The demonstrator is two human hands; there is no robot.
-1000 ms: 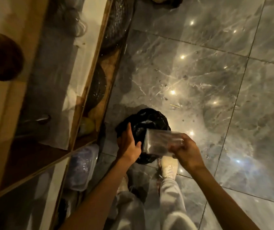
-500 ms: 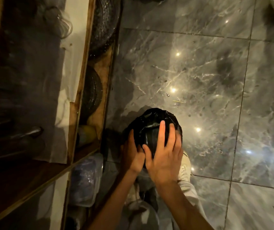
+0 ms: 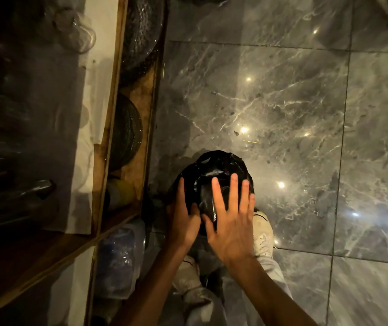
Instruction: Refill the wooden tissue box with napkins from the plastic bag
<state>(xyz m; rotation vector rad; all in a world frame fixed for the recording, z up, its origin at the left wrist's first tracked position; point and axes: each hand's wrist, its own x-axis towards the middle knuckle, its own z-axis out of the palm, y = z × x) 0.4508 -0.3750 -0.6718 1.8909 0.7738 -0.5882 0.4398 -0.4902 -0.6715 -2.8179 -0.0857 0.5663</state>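
Observation:
A black plastic bag (image 3: 221,164) hangs open in front of my legs, above the grey marble floor. My left hand (image 3: 183,217) grips its left rim, with the thumb tucked inside the opening. My right hand (image 3: 231,220) is spread flat over the bag's mouth, fingers apart and holding nothing. Something shiny and clear (image 3: 208,198) shows inside the bag between my hands. The wooden tissue box is not in view.
A wooden shelf unit (image 3: 108,128) runs down the left side. It holds dark glass plates (image 3: 127,130), glassware (image 3: 80,36) and a clear plastic container (image 3: 118,260) low down. My white shoes (image 3: 262,234) stand on the marble tiles (image 3: 294,102) under the bag.
A second ago my right hand held a clear plastic pack over the bag. The pack has left that hand, which now lies open and flat over the opening. My left hand stays on the rim.

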